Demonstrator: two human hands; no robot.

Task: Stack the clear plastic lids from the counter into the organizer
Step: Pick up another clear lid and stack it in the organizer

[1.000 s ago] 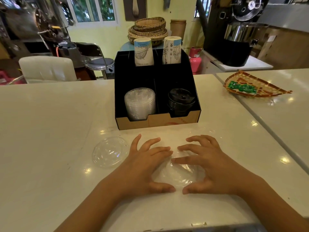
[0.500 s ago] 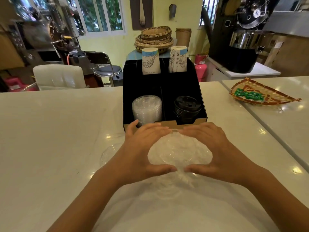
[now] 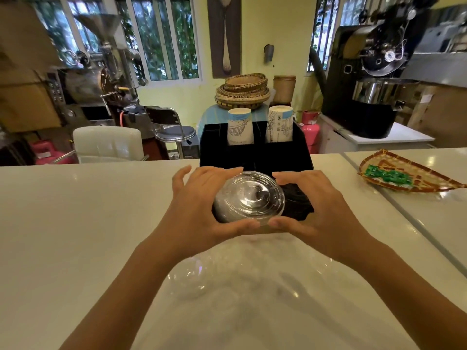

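A clear domed plastic lid (image 3: pixel 250 198) is held between both hands, lifted off the white counter (image 3: pixel 75 223) in front of the black organizer (image 3: pixel 255 157). My left hand (image 3: pixel 199 210) grips its left rim and my right hand (image 3: pixel 318 210) its right rim, thumbs meeting underneath. The lid covers the organizer's front left compartment, so the clear lid stack there is hidden. Black lids (image 3: pixel 298 200) show in the front right compartment. Another clear lid (image 3: pixel 189 279) lies on the counter below my left wrist.
Two paper cup stacks (image 3: pixel 240 127) stand in the organizer's back compartments. A woven tray with a green packet (image 3: pixel 404 175) lies on the counter at the right. Beyond the counter are a white chair (image 3: pixel 108 145), a stool and coffee machines.
Both hands lifted the clear lid off the counter and carried it forward and up to the organizer's front. The view tilted upward. The second lid stayed on the counter.
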